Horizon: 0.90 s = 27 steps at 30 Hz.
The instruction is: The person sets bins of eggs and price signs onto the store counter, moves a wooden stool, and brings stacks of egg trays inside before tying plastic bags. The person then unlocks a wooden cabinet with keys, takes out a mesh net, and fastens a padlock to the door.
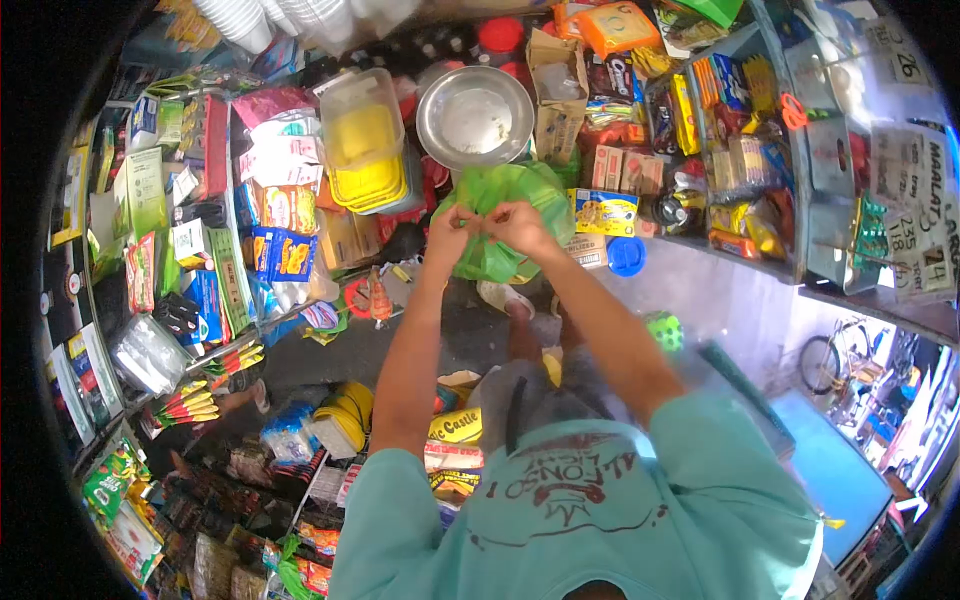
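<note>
A green plastic bag (497, 262) hangs in front of me, bulging below my fingers. My left hand (452, 228) pinches its upper edge on the left. Close beside it, my right hand (515, 227) grips the same bag with bent fingers. The two hands are only a small gap apart. What the bag holds is hidden by the green plastic. Just beyond it lies a round metal basin (475, 115). To the right of the bag are a yellow-and-blue box (604, 212) and a round blue lid (627, 256).
Yellow plastic tubs (365, 150) stand left of the basin. Shelves of packets (745, 150) rise on the right, with an orange-handled pair of scissors (793, 111). Boxed goods (285, 253) crowd the left side. A bicycle (835, 355) shows outside at right.
</note>
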Motion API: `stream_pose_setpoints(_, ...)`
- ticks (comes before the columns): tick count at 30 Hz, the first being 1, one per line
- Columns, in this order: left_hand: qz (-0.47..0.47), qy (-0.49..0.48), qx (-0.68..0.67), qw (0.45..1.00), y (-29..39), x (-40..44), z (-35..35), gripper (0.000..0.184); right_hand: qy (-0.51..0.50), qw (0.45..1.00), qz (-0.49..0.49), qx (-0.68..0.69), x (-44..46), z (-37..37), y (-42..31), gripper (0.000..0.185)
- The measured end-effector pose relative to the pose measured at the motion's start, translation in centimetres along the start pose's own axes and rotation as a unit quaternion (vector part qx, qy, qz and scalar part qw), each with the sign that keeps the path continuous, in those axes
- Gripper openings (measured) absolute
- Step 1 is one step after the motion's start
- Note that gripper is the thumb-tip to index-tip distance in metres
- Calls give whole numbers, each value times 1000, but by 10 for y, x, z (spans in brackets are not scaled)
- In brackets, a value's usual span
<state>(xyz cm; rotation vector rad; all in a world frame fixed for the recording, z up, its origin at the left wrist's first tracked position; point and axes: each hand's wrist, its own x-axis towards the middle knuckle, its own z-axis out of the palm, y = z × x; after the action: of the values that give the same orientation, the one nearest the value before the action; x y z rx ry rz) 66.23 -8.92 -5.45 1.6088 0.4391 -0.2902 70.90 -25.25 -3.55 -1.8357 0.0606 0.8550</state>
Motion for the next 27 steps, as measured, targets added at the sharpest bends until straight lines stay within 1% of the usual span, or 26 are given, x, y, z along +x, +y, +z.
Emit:
stream_pose_setpoints(2, 4, -18, 0, 1000, -9, 3, -9, 13, -16, 1000, -19, 13, 13, 7, 34, 13)
stream_pose_setpoints(3, -11, -25, 19, 999, -5, 2, -10, 13, -24, 999, -29, 20, 12, 7, 32, 13)
stream_pose_setpoints(5, -38, -38, 58, 997, 6, -1, -14, 14, 43, 995, -70, -63, 7, 6, 28, 13)
stream_pose_setpoints(6, -2, -46, 95, 994, 6, 1, -15, 14, 76, 987, -90, -105, 2, 3, 16, 14)
stream_pose_setpoints(8, 68, -62, 165, 982, 1, 1, -14, 14, 83, 984, -115, -110, 1, 1, -5, 17)
stream_pose_setpoints(9, 109, -46, 223, 968, 7, -2, -11, 14, 85, 982, -127, -114, 3, 2, -11, 19)
stream_pose_setpoints(12, 232, 14, 374, 898, 27, -14, 0, 19, -85, 991, -15, -100, 26, 5, -7, 25)
stream_pose_setpoints(14, 315, 69, 446, 835, 30, -18, 4, 24, -88, 984, -45, -150, 35, 7, 2, 28)
stream_pose_setpoints(15, 329, 94, 428, 836, 25, -17, 4, 23, -89, 979, -59, -175, 40, 6, 3, 29)
stream_pose_setpoints(17, 356, 143, 389, 838, 7, -15, 3, 21, -140, 965, -26, -222, 45, -1, -6, 31)
stream_pose_setpoints(18, 329, 144, 385, 850, 9, -19, 5, 21, -166, 955, -9, -244, 47, -3, -7, 32)
stream_pose_setpoints(20, 271, 149, 379, 872, 12, -29, 5, 20, -205, 962, 20, -177, 46, -14, -4, 34)
stream_pose_setpoints(21, 264, 150, 366, 880, 11, -32, 5, 21, -227, 963, 33, -142, 44, -16, -4, 36)
stream_pose_setpoints(24, 244, 157, 334, 897, 7, -37, 7, 22, -201, 976, 24, -81, 37, -14, -5, 27)
stream_pose_setpoints(27, 224, 165, 317, 907, 5, -38, 8, 23, -126, 992, -19, -20, 47, 5, 19, 24)
